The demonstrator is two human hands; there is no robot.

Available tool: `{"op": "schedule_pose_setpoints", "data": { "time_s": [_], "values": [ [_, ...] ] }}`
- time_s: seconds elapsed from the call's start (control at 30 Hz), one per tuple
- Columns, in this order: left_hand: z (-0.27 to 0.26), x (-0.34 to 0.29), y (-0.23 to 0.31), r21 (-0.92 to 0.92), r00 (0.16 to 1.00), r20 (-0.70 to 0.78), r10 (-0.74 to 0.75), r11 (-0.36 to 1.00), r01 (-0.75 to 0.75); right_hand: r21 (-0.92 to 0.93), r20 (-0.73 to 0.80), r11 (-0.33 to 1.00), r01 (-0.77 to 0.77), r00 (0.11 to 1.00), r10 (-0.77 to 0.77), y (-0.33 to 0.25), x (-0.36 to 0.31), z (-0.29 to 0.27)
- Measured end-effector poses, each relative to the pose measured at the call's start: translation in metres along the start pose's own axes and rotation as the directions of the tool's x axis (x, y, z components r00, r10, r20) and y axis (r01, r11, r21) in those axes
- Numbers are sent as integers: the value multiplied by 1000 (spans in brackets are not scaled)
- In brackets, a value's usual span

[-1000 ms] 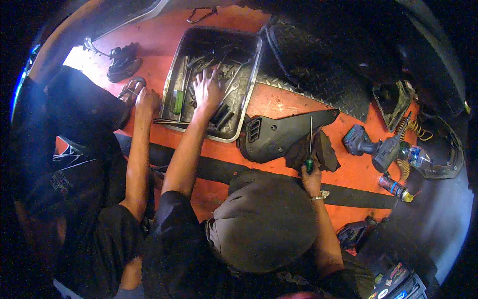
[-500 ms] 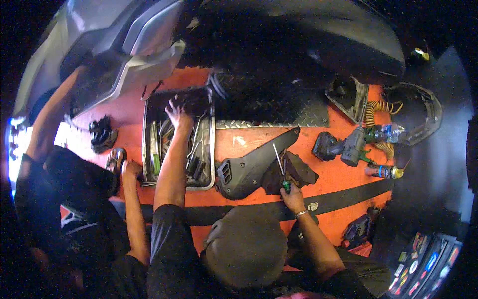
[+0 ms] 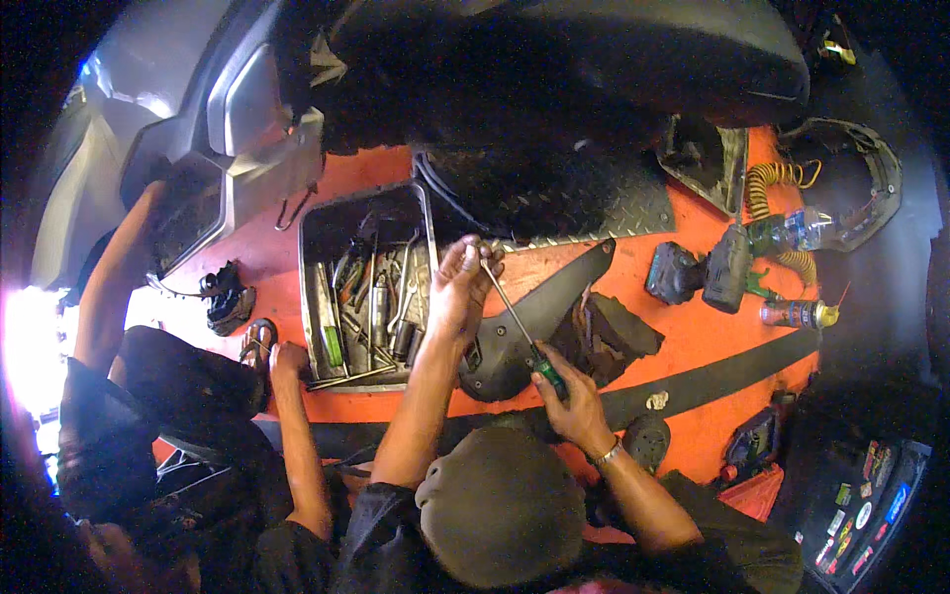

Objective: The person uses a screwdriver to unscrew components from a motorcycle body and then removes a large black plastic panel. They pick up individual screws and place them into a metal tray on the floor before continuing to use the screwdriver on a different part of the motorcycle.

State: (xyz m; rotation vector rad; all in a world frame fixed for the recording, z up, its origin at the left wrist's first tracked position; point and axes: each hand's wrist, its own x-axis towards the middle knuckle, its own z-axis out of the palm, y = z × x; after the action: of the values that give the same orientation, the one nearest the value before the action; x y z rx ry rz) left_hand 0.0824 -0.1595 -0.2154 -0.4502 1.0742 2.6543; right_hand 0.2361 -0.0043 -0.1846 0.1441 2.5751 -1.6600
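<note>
A screwdriver [image 3: 554, 382] with a green handle and long thin shaft slants up and left in my right hand [image 3: 579, 411], whose fingers wrap its handle. At the shaft's far end is my left hand [image 3: 460, 292], its fingers curled together around the tip; anything small between them is hidden. Behind my left wrist, a metal tray [image 3: 305, 297] holds wrenches, sockets and other hand tools, with a green-handled tool [image 3: 332, 346] among them. Under the screwdriver lies a dark plastic trim panel [image 3: 554, 297], partly covered by my left hand. A dark cloth-like piece [image 3: 618, 337] rests beside it.
A cordless power tool [image 3: 727, 269], coiled yellow hose [image 3: 760, 188], clear bottle [image 3: 807, 230] and spray can [image 3: 792, 314] lie right. A dark vehicle body [image 3: 554, 79] overhangs the far side. At left, a co-worker's hand [image 3: 289, 361] is near the tray beside a sandalled foot [image 3: 259, 342].
My left hand has left the tray, moving right to the screwdriver's tip, its spread fingers now curled. My right hand has shifted slightly left, tilting the screwdriver further left. The view has shifted.
</note>
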Motion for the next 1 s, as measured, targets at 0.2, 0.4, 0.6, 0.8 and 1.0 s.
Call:
{"op": "schedule_pose_setpoints", "data": {
  "time_s": [0.2, 0.4, 0.6, 0.8, 1.0],
  "values": [
    [-1, -4, 2, -85, 998, 62, -3, 996, 9, 73, 50, 996, -47, 998, 44, -15, -1, -3],
    [7, -6, 3, 17, 999, 28, -18, 1000, 18, 172, 87, 981, -88, 994, 73, -16, -1, -10],
    [31, -6, 19, 136, 980, 173, -98, 988, 74, 511, 306, 748, -422, 903, 301, -23, 0, -28],
    [112, -19, 84, 306, 973, 181, 142, 932, -193, 579, 133, 815, -38, 990, -49, -75, 14, -44],
    [191, -29, 145, 527, 815, 427, 392, 625, -576, 533, 20, 836, 131, 986, -168, -175, 28, -85]
  ]
}}
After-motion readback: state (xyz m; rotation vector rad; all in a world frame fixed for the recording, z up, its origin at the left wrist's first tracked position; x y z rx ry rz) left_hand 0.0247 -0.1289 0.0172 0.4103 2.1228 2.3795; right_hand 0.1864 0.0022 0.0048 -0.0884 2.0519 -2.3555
